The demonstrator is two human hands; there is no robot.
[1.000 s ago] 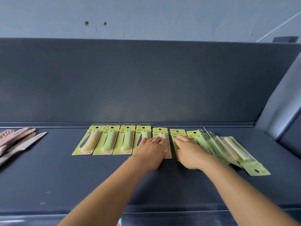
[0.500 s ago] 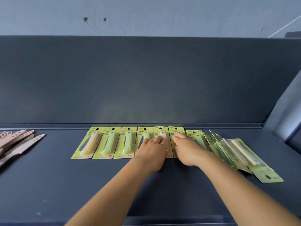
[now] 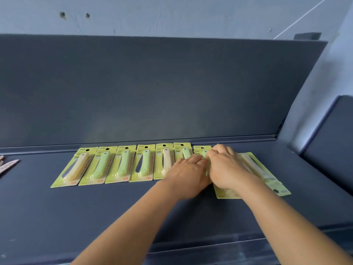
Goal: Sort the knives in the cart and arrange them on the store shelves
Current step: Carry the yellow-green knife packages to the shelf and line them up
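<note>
Several knives in yellow-green blister packs lie side by side in a row (image 3: 122, 165) on the dark shelf (image 3: 114, 211), handles cream or light green. My left hand (image 3: 188, 174) rests flat, palm down, on the packs at the row's right end. Touching it on the right, my right hand (image 3: 226, 167) has its fingers curled over the top of a green-handled pack (image 3: 203, 153). Under and beyond the right hand lies a loose overlapping pile of the same packs (image 3: 256, 169), partly hidden by that hand and wrist.
The shelf's dark back panel (image 3: 152, 88) rises right behind the row. Pink packaged items (image 3: 8, 165) lie at the shelf's far left edge. Another dark shelf unit (image 3: 332, 142) stands at the right. The shelf's front lip (image 3: 191, 243) runs below my forearms.
Both hands have shifted right along the row, from the fifth and sixth packs to its right end. One more pack now lies straight in the row. The pile lies flatter.
</note>
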